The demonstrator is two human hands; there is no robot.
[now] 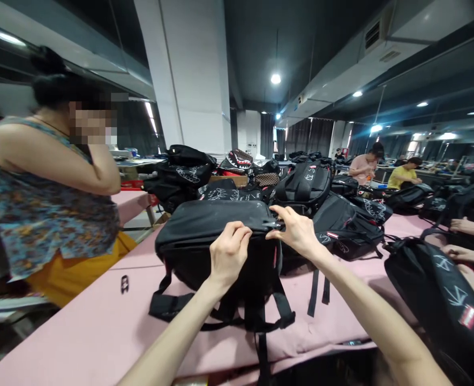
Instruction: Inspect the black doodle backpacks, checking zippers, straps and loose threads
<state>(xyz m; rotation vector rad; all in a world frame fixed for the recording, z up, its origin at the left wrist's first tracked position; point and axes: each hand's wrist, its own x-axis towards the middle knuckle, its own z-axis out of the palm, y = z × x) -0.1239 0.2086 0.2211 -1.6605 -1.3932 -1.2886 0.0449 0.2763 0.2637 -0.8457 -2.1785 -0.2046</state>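
A black backpack (pixel 216 214) lies on the pink-covered table (pixel 100 316) before me, its smooth panel facing up and its straps trailing toward me. My left hand (pixel 231 252) is closed on the near upper edge, fingertips pinched at the seam. At the right upper corner, my right hand (pixel 296 230) grips the bag between thumb and forefinger. A small dark shiny part lies between those fingers, too unclear to name. The underside of the bag is in shadow. A small black buckle-like piece (pixel 125 284) rests on the table to the left.
More black backpacks (pixel 307 182) with white line drawings are piled behind. At right, another person's hands (pixel 467 257) are on a black backpack (pixel 433 289) with a red label. A person in a patterned top (pixel 55 187) stands at left. A white pillar (pixel 188 69) rises behind the table.
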